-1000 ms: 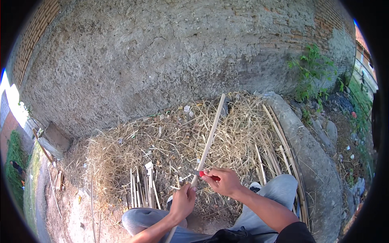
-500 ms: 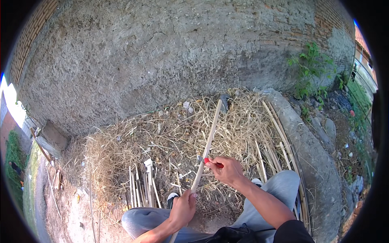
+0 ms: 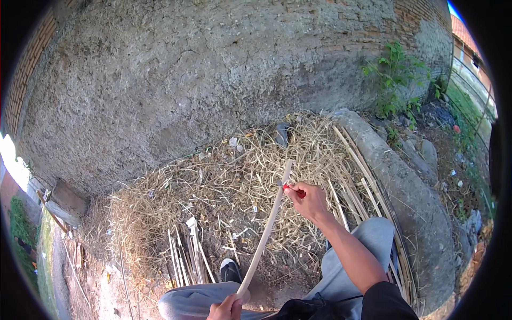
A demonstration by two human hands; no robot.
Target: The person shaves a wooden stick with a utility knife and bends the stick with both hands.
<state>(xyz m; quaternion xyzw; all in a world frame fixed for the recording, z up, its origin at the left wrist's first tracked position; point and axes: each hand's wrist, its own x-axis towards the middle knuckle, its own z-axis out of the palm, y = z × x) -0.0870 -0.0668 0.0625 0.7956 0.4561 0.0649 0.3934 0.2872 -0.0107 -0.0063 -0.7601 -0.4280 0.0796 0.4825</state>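
Note:
My left hand [image 3: 226, 308] grips the near end of a long pale bamboo strip [image 3: 265, 231] at the bottom edge, above my grey trouser knee. The strip slants up and right over the straw. My right hand [image 3: 308, 199] is closed on a small red-handled knife [image 3: 292, 189] whose blade meets the strip close to its far tip. I sit with both knees apart, and one dark shoe [image 3: 231, 270] shows between them.
A heap of dry straw and shavings [image 3: 213, 197] covers the ground before a rough plastered wall [image 3: 213, 80]. Cut bamboo slats [image 3: 186, 261] lie left of my shoe, longer ones [image 3: 362, 181] along a concrete kerb [image 3: 410, 197] at right. Weeds [image 3: 397, 74] grow beyond.
My right hand has slid the knife up along the strip toward its far tip. My left hand has pulled the strip's near end down and back toward my lap.

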